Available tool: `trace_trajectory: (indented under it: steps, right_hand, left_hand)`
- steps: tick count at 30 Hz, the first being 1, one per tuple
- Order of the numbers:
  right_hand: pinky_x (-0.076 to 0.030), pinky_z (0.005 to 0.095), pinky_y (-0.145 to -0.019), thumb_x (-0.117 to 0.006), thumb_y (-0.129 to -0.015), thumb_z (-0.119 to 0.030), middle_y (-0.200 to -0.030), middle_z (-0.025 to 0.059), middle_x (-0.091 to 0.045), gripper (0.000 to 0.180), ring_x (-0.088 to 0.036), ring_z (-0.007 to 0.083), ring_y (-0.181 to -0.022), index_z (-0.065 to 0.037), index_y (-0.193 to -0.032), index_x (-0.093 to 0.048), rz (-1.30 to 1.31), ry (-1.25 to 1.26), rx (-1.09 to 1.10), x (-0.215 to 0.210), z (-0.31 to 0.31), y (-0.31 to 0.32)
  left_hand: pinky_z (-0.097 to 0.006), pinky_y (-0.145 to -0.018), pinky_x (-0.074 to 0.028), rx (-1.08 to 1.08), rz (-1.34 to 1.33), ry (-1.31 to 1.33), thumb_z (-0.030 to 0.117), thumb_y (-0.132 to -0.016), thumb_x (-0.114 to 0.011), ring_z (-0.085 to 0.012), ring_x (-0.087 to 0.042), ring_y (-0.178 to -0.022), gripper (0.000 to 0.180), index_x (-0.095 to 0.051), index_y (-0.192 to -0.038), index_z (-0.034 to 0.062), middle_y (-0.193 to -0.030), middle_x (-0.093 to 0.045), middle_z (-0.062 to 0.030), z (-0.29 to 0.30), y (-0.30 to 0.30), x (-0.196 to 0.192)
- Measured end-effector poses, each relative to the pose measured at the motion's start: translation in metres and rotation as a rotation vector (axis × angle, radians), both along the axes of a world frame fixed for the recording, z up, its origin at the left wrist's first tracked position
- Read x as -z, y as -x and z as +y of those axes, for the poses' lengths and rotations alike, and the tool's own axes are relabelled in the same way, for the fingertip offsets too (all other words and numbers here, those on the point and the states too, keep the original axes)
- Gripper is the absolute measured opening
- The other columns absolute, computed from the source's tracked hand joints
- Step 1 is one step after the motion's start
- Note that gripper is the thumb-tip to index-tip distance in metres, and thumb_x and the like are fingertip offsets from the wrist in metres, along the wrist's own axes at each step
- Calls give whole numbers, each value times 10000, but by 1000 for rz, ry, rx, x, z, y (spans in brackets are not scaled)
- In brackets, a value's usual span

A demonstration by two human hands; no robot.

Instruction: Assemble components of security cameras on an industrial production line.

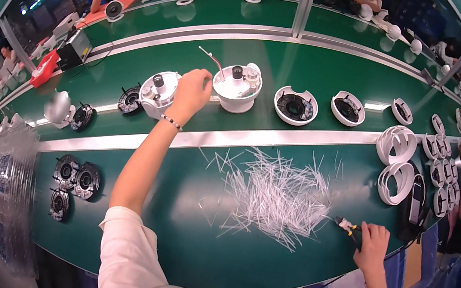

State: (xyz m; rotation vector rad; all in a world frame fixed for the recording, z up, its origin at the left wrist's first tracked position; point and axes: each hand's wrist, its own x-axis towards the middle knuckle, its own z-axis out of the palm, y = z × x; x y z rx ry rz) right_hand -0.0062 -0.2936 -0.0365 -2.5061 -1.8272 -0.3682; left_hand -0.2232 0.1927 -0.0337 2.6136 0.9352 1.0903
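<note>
My left hand is over the far strip of the table, at the right rim of a white round housing with a dark lens part. Its fingers are curled together; what they hold, if anything, is hidden. Just right of it a second white housing stands upright, a thin red-and-white cable rising from it. My right hand, near the front edge, is closed around the dark handles of a pair of side cutters. The cutters' jaws point left toward a loose heap of thin clear-white plastic strips.
White shells with black insides stand along the far strip. White rings are stacked at right beside a black pouch. Black round parts and clear plastic trays lie left. Other people work across and at both sides.
</note>
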Motion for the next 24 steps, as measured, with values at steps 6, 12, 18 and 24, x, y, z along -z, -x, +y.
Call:
trace_trajectory:
  steps: [6,12,18,24]
  right_hand:
    - [-397,394,-731,-558,-532,31,-911,129,-499,523,-484,308,-860,4,-1053,-524,-222,-413,-189,-93,118,-15]
    - [-410,346,-724,-652,-505,-30,-859,95,-484,461,-465,258,-842,-26,-948,-522,-431,-340,-719,-145,316,-17]
    - [-410,297,-727,-662,-504,-38,-881,58,-512,337,-484,207,-897,-61,-834,-596,-545,91,-706,-137,437,-22]
    - [-409,301,-730,-710,-465,-119,-887,56,-520,372,-502,203,-889,-100,-825,-618,-542,252,-703,-99,465,-24]
  left_hand:
    - [-401,-673,-486,-143,384,252,210,-754,-576,-334,-595,-739,180,-637,-766,41,-758,-617,-174,12,-19,1]
    - [-422,-683,-485,-110,267,260,212,-760,-563,-347,-596,-751,181,-643,-764,50,-772,-617,-184,24,-44,-13]
    - [-423,-667,-491,-165,293,172,208,-759,-556,-355,-596,-736,175,-639,-763,54,-758,-613,-185,31,-56,-12]
    - [-428,-632,-492,-131,255,142,201,-760,-556,-355,-595,-711,183,-620,-734,32,-728,-605,-190,29,-67,-13]
